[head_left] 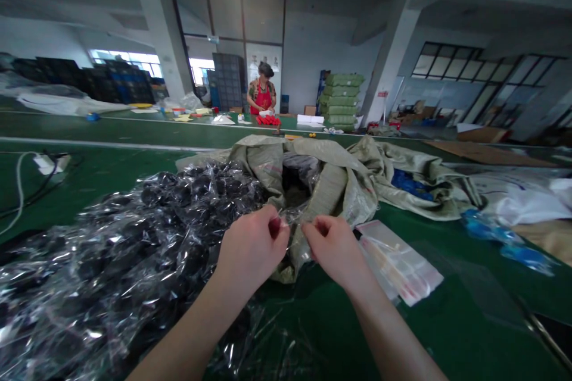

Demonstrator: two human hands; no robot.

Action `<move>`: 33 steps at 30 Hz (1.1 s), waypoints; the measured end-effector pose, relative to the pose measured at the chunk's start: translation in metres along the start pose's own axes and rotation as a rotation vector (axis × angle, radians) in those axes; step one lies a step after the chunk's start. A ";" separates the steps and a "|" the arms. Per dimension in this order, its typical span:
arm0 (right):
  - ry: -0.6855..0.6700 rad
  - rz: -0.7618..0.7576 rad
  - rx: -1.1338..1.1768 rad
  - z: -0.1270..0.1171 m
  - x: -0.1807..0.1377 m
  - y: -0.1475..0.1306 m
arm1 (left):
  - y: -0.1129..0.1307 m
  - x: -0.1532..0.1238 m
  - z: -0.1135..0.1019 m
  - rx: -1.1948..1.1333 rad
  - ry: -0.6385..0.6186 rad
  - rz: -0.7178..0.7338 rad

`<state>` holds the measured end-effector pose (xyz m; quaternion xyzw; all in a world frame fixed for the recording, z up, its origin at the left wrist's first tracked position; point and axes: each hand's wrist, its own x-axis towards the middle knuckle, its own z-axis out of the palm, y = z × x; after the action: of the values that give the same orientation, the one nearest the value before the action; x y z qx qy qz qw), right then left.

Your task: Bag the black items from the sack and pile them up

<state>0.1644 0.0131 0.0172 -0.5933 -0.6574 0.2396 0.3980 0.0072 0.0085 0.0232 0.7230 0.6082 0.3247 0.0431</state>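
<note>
My left hand [257,241] and my right hand [333,247] are close together above the table, thumbs pinched against fingers. A clear plastic bag [294,213] stretches between them; its contents, if any, are hard to make out. Just beyond lies an open woven sack [328,190], greenish-grey, with its mouth facing me and dark inside. To the left spreads a large heap of black items in clear wrapping [179,232]. Beside my right hand rests a stack of flat clear bags [400,262] with pinkish edges.
A second woven sack [402,172] holds something blue. Blue plastic pieces [509,238] lie at the right. A white plug with cables [51,164] sits on the green table [102,161] at left. A co-worker in a red apron [263,97] stands across the table.
</note>
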 end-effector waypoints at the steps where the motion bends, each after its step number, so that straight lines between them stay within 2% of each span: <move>1: -0.026 0.032 0.025 -0.001 -0.001 -0.002 | 0.001 -0.001 -0.002 -0.006 0.005 -0.003; 5: -0.112 0.083 0.061 -0.004 -0.002 -0.006 | 0.006 -0.007 -0.007 0.108 -0.045 -0.002; 9: -0.050 -0.085 -0.130 0.001 -0.004 -0.003 | 0.008 -0.008 -0.005 0.304 -0.124 -0.024; 12: 0.025 -0.176 -0.261 0.006 -0.006 0.000 | 0.009 -0.006 -0.003 0.300 -0.147 -0.040; 16: 0.073 -0.229 -0.308 0.007 -0.008 0.000 | 0.012 -0.003 -0.003 0.318 -0.129 -0.101; 19: 0.060 -0.222 -0.262 0.006 -0.009 -0.003 | 0.014 -0.004 -0.004 0.346 -0.133 -0.102; 22: 0.050 -0.196 -0.140 0.003 -0.008 -0.004 | 0.012 -0.005 -0.006 0.282 -0.196 -0.044; 27: 0.027 -0.050 0.008 -0.002 -0.007 -0.006 | 0.008 -0.005 -0.014 0.129 -0.306 0.025; 31: 0.008 -0.046 -0.067 -0.007 -0.012 -0.010 | 0.005 -0.006 -0.022 0.082 -0.366 0.025; 33: 0.000 -0.060 -0.129 -0.009 -0.015 -0.013 | 0.003 -0.006 -0.025 0.096 -0.343 0.011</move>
<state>0.1637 -0.0053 0.0285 -0.5976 -0.6891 0.1849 0.3659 -0.0034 -0.0066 0.0419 0.7723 0.6028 0.1675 0.1099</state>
